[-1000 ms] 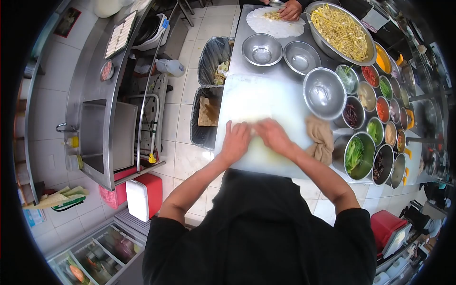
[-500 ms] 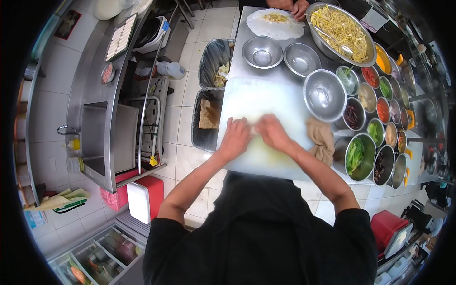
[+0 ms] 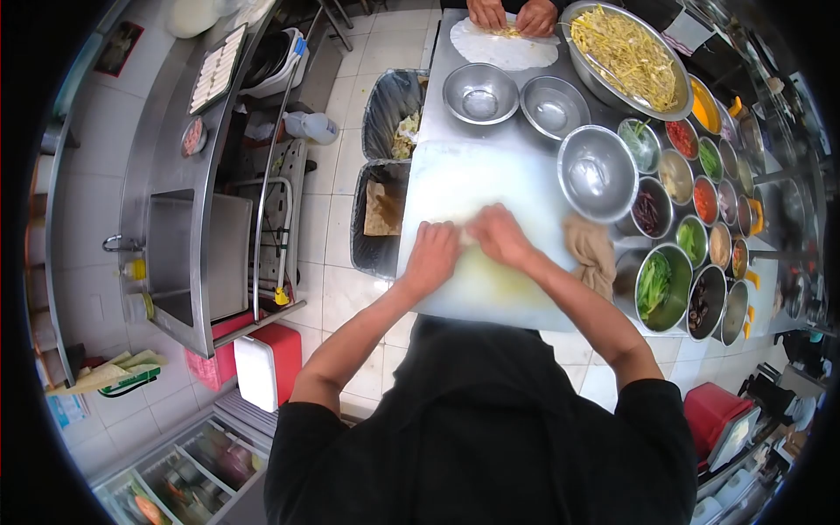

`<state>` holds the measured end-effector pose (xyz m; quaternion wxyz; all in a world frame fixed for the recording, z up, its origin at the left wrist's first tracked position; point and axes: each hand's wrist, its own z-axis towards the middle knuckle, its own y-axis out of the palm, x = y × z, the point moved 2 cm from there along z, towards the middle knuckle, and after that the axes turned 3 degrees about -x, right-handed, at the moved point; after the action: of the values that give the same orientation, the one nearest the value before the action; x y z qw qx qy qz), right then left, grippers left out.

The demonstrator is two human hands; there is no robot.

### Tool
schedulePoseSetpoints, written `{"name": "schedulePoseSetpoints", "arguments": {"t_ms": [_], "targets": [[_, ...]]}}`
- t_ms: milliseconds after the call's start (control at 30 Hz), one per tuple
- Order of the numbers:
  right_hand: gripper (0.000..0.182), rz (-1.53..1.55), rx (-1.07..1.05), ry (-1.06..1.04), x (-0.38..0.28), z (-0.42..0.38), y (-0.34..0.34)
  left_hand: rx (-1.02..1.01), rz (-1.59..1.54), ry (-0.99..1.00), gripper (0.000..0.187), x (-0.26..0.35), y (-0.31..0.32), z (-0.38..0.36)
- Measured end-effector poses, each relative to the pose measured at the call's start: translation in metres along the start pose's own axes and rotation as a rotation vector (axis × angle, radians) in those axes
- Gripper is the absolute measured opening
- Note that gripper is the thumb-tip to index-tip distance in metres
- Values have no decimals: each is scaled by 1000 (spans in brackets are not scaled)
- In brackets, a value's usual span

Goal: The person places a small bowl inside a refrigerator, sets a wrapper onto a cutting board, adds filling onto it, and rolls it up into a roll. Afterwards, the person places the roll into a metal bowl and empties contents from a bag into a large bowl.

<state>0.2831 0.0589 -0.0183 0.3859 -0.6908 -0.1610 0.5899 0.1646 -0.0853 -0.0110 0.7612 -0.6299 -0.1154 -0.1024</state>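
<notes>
My left hand (image 3: 433, 257) and my right hand (image 3: 499, 234) are close together over the white cutting board (image 3: 525, 197), fingers curled and pressed down. Between the fingertips is a small pale patch, too blurred and covered to name. A yellowish wet stain marks the board just below my right hand. To the right of that hand lies a crumpled brown cloth (image 3: 591, 255) at the board's edge. An empty metal bowl (image 3: 598, 175) rests on the board's upper right corner.
Across the table, another person's hands (image 3: 514, 19) work at a white wrapper sheet (image 3: 503, 52) with shredded filling. Beside it stands a large bowl of yellow shreds (image 3: 626, 57). Several ingredient tubs (image 3: 652, 284) line the right. Two lined bins (image 3: 378, 245) stand left; a steel sink (image 3: 206, 254) is farther left.
My hands stay almost in place, the right one shifting slightly up. The other person's hands have moved left and down onto the filling on the wrapper sheet.
</notes>
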Motion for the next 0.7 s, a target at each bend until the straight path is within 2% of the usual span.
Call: {"name": "schedulePoseSetpoints", "arguments": {"t_ms": [133, 233, 333, 567, 700], "targets": [[21, 22, 104, 71, -11, -6, -10, -31, -57, 24, 35, -4, -5, 6], [24, -111, 297, -120, -23, -15, -18, -44, -84, 22, 33, -5, -8, 8], [26, -93, 176, -166, -18, -21, -12, -60, -105, 0, 32, -6, -8, 9], [29, -112, 182, -188, -16, -21, -11, -62, -110, -16, 34, -8, -8, 11], [25, -89, 146, -152, -12, -16, -11, 11, -32, -20, 38, -3, -18, 14]]}}
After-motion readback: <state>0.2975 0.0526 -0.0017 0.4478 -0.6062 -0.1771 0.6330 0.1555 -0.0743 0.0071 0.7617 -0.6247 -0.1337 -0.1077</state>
